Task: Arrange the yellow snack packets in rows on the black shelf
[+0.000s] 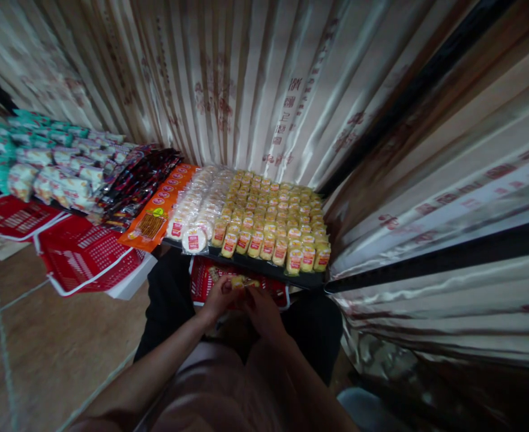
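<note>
Curtain: pale, shiny, pleated cloth (pixel 246 78) with reddish printed characters, hanging behind the display and down its right side.
Shelf: black edge (pixel 264 269) carrying rows of packed snacks.
Yellow packets: a dense block (pixel 273 216) on the shelf's right end, front row showing red labels.
Round white packets: clear-wrapped cakes (pixel 199 210) just left of the yellow block.
Orange packets: a flat row (pixel 159 210) beside the white cakes.
Dark packets: black-and-red wrappers (pixel 138 177) further left.
Teal-and-white packets: a heap (pixel 44 162) at the far left.
Red baskets: 2, one (pixel 89 258) tilted on a white base (pixel 132 282), another (pixel 8 219) beside it.
Floor: brown tiles (pixel 44 348) with pale joints.
</note>
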